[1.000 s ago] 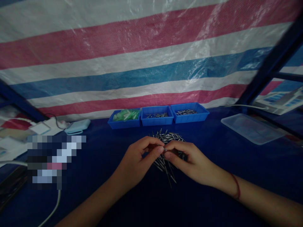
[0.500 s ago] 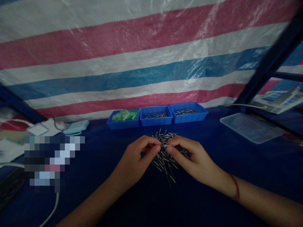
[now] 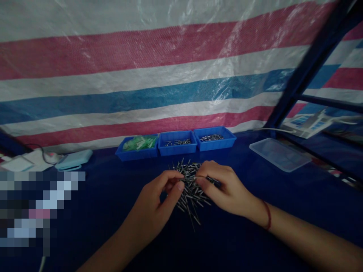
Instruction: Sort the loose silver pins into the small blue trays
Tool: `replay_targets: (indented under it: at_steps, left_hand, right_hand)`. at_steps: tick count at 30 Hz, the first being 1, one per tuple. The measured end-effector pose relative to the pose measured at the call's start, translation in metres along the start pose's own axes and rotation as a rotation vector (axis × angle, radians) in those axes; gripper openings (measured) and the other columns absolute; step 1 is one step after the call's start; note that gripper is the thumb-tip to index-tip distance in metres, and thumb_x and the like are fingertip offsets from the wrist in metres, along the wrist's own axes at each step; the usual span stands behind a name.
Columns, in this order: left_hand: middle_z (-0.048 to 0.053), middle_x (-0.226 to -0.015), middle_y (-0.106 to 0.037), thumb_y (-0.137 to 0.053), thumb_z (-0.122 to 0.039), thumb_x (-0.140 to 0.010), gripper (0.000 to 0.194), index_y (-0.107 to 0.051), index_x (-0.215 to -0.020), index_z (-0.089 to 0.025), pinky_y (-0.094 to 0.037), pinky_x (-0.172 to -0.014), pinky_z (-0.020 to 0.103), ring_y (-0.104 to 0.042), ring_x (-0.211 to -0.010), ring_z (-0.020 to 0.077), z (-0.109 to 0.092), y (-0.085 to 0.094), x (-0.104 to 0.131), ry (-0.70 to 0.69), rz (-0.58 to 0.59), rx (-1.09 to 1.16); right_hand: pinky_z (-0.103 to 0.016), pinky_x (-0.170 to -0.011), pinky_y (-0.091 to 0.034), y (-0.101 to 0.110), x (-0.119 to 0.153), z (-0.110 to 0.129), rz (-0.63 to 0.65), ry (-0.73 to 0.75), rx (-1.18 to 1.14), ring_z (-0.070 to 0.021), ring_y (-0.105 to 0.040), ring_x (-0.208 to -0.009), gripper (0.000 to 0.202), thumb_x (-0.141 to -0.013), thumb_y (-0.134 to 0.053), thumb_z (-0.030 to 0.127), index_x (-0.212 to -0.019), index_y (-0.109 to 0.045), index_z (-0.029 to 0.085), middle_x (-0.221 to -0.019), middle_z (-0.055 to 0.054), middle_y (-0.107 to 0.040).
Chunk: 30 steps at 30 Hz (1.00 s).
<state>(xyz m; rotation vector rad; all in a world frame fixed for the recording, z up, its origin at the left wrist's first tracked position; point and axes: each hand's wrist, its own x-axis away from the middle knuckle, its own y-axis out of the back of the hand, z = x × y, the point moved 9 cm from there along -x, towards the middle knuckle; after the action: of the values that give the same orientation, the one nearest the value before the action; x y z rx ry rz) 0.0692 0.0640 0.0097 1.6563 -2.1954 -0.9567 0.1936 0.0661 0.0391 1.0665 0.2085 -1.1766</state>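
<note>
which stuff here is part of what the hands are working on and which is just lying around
In use:
left hand
right hand
pile of metal pins
three blue trays

Lying about:
clear plastic lid
pale blue case
striped sheet

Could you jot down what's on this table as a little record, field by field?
surface: dark blue table
left hand: fingers pinched together at the left edge of the pile of metal pins; what it grips is too small to tell
right hand: resting on the pile, fingertips among the pins
blue trays: three in a row behind the pile; the left one holds green pieces, the other two hold pins
clear plastic lid: lying to the right
backdrop: striped tarp
</note>
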Motion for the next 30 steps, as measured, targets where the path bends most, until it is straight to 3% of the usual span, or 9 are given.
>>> replay_targets:
  at_steps: [3,6,9,11,14,20,25,30]
  left_hand:
    - [0.000,-0.086,-0.064,-0.046,-0.030,-0.088,0.027,-0.048,-0.113,-0.022,-0.047,-0.073,0.029,-0.061,-0.078,0.0152,0.002,0.004,0.000,-0.011,-0.044,-0.034]
    - [0.001,-0.088,-0.065,-0.046,-0.029,-0.088,0.025,-0.050,-0.112,-0.021,-0.047,-0.073,0.030,-0.061,-0.079,0.0156,0.004,0.004,-0.002,-0.035,-0.035,-0.118]
    - [0.002,-0.093,-0.064,-0.044,-0.028,-0.089,0.023,-0.053,-0.109,-0.021,-0.047,-0.075,0.031,-0.061,-0.081,0.0160,0.007,0.001,-0.004,-0.066,0.012,-0.228]
    - [0.003,-0.095,-0.064,-0.043,-0.027,-0.089,0.027,-0.050,-0.115,-0.021,-0.046,-0.075,0.032,-0.061,-0.081,0.0167,0.014,0.000,-0.006,-0.061,0.065,-0.325]
    - [0.004,-0.096,-0.063,-0.042,-0.029,-0.089,0.032,-0.047,-0.120,-0.021,-0.046,-0.072,0.034,-0.061,-0.079,0.0187,0.030,-0.002,-0.007,0.001,0.165,-0.465]
    - [0.003,-0.094,-0.060,-0.049,-0.035,-0.086,0.020,-0.060,-0.091,-0.021,-0.046,-0.071,0.032,-0.059,-0.081,0.0197,0.045,-0.005,-0.008,0.025,0.312,-0.597]
    - [0.003,-0.091,-0.058,-0.044,-0.027,-0.088,0.016,-0.059,-0.088,-0.020,-0.045,-0.072,0.031,-0.059,-0.080,0.0186,0.043,-0.010,-0.007,0.019,0.340,-0.629]
    - [0.004,-0.089,-0.060,-0.039,-0.024,-0.090,0.020,-0.057,-0.090,-0.018,-0.045,-0.074,0.034,-0.059,-0.080,0.0196,0.048,-0.004,-0.012,0.063,0.259,-0.626]
  right_hand:
    - [-0.026,-0.063,-0.040,0.040,-0.006,-0.037,-0.223,-0.126,0.166,-0.0119,-0.053,-0.065,0.018,-0.086,-0.048,0.025,-0.074,-0.058,0.017,-0.069,-0.001,-0.059]
    - [-0.026,-0.057,-0.038,0.081,-0.003,-0.086,-0.399,-0.309,0.377,-0.0135,-0.052,-0.059,0.025,-0.087,-0.046,0.033,-0.077,-0.062,0.016,-0.065,-0.002,-0.059]
    - [-0.026,-0.052,-0.035,0.095,0.002,-0.130,-0.317,-0.493,0.565,-0.0154,-0.053,-0.053,0.031,-0.084,-0.049,0.040,-0.079,-0.066,0.014,-0.058,-0.003,-0.059]
    - [-0.027,-0.052,-0.035,0.096,0.005,-0.143,-0.263,-0.546,0.638,-0.0170,-0.055,-0.052,0.031,-0.082,-0.050,0.039,-0.081,-0.067,0.014,-0.058,-0.005,-0.060]
    - [-0.027,-0.053,-0.037,0.088,0.007,-0.140,-0.214,-0.520,0.654,-0.0182,-0.058,-0.055,0.027,-0.082,-0.049,0.035,-0.082,-0.067,0.015,-0.060,-0.005,-0.063]
    - [-0.026,-0.054,-0.038,0.055,0.000,-0.108,-0.067,-0.365,0.563,-0.0156,-0.058,-0.055,0.022,-0.083,-0.047,0.029,-0.079,-0.065,0.017,-0.064,-0.003,-0.064]
    - [-0.025,-0.057,-0.040,0.025,0.001,-0.087,0.034,-0.321,0.379,-0.0138,-0.057,-0.058,0.019,-0.082,-0.048,0.025,-0.077,-0.064,0.016,-0.069,-0.002,-0.065]
    - [-0.024,-0.055,-0.042,-0.011,0.009,-0.067,0.139,-0.391,0.044,-0.0116,-0.056,-0.060,0.019,-0.083,-0.046,0.022,-0.076,-0.063,0.017,-0.070,0.000,-0.064]
